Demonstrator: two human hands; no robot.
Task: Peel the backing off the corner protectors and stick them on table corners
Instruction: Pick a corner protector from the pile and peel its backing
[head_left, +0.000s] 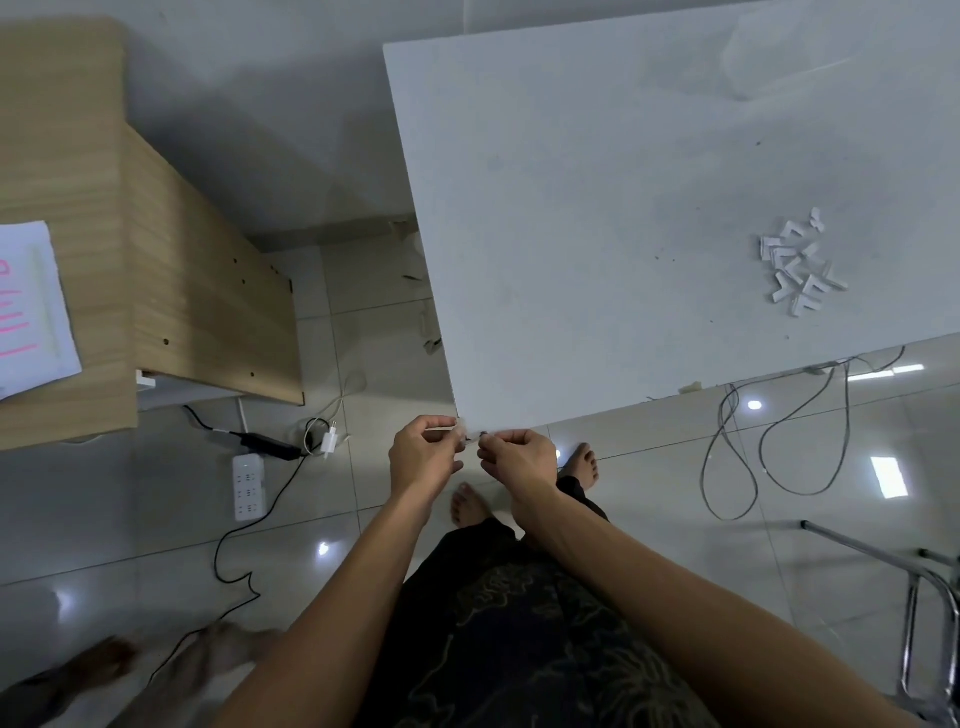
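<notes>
I stand at the near corner of the large white rectangular table (649, 208), and both my hands are just at this corner. My left hand (423, 457) is closed in a pinch around a small pale corner protector (464, 432), which is partly hidden by my fingers, so I cannot tell its exact shape. My right hand (519, 460) is also closed, with the fingertips pinching something very small at the edge of the same piece; it is too small to tell if this is the backing. The two hands are almost touching each other, and the protector is between them, just beside the table corner.

Further on the table, to my right side, lies a loose pile of small white paper pieces (800, 262), well apart from my hands.

On the glossy tiled floor (156, 545) under me I see my bare feet. To the left is a white power strip (248, 486) with a black cable, near a light wooden cabinet (182, 270) that carries a white sheet with pink marks (28, 306). To the right, thin grey cables (779, 447) hang in loops below the table edge.
</notes>
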